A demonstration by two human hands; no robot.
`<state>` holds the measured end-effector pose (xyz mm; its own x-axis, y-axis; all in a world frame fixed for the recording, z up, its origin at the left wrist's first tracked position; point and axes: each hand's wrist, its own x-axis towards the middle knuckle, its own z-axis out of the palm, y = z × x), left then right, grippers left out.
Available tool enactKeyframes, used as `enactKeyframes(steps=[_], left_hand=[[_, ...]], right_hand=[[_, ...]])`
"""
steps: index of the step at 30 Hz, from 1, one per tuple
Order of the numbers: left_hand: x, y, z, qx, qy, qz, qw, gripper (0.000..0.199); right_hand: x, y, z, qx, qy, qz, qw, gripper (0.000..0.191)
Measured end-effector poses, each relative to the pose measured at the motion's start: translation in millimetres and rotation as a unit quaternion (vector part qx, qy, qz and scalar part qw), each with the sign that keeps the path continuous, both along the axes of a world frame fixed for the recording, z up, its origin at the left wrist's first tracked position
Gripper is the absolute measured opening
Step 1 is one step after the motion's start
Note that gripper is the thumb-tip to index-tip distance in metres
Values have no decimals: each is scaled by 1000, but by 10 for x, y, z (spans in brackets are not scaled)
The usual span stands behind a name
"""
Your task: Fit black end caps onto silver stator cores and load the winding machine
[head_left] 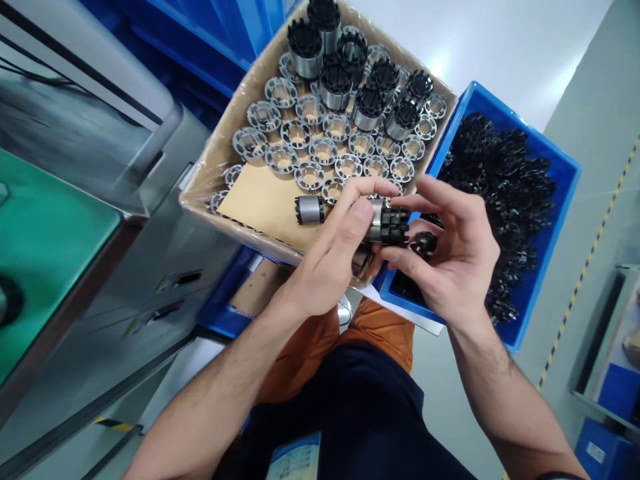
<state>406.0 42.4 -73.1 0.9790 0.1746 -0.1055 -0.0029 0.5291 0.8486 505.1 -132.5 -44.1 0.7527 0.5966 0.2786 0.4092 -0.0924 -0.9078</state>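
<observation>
My left hand (333, 257) is wrapped round a metal stator core (376, 223), held sideways above the near edge of the cardboard box. A black slotted plastic end cap (395, 227) sits at the core's right end. My right hand (463, 250) closes on that cap with thumb and fingertips. A second black plastic piece (424, 245) shows within the curl of my right hand. Beneath my left hand is another dark-ended core (361, 260), partly hidden. A core with black ends (310, 210) lies on the cardboard sheet (265, 200).
The plastic-lined cardboard box (240, 237) holds rows of bare ring-shaped cores (323, 152) and several black-capped cores (370, 107) standing at the back. To its right, a blue bin (563, 173) is heaped with black plastic parts (505, 180). A green-topped metal machine (55, 247) stands at left.
</observation>
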Motion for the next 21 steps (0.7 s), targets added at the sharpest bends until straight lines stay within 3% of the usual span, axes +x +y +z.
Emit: enactKeyframes(steps=[5, 15, 18, 21], left_hand=[[-2, 19, -72, -5, -36, -22, 999, 48], [13, 17, -91, 38, -52, -25, 998, 47], [-6, 47, -72, 15, -44, -65, 997, 46], [-22, 75, -30, 28, -35, -66, 997, 45]], right_hand=[[18, -18, 37, -20, -31, -19, 999, 47], [-5, -48, 105, -29, -13, -41, 999, 48], [-33, -56, 119, -16, -41, -47, 998, 49], [-60, -61, 136, -25, -32, -51, 998, 53]])
